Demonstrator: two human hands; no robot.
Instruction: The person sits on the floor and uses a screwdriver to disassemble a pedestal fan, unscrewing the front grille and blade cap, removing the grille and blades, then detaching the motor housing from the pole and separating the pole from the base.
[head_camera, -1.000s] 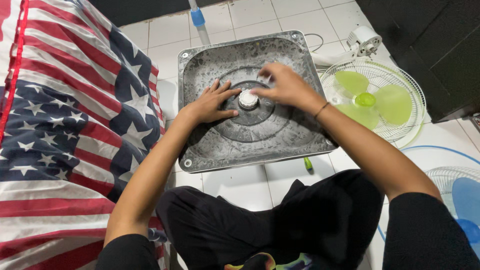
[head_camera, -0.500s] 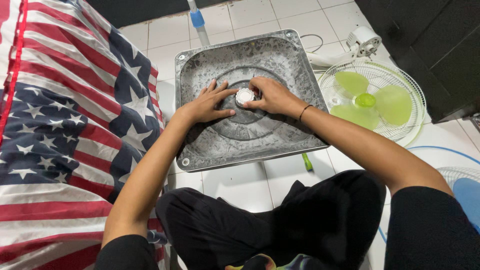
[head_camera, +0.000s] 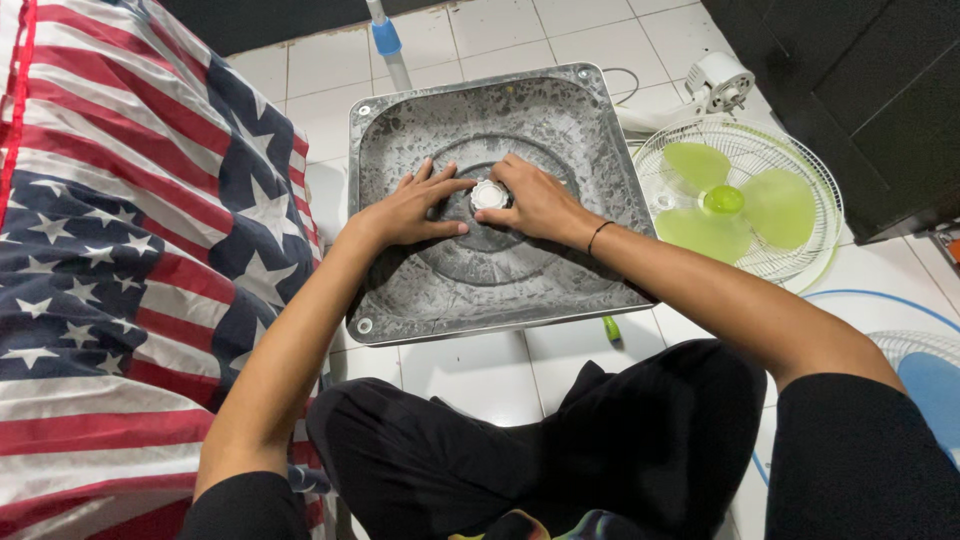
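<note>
Both hands work at the centre of the square grey metal base (head_camera: 500, 215): the right hand (head_camera: 535, 200) pinches the small white knob (head_camera: 489, 194), probably light, rigid and ribbed for grip, while the left hand (head_camera: 415, 205) lies flat, fingers spread, beside it.

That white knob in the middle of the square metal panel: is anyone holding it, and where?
Yes. The right hand pinches the white knob by its rim with the fingertips. The left hand lies flat on the grey metal panel beside it, fingertips touching the knob's edge.
</note>
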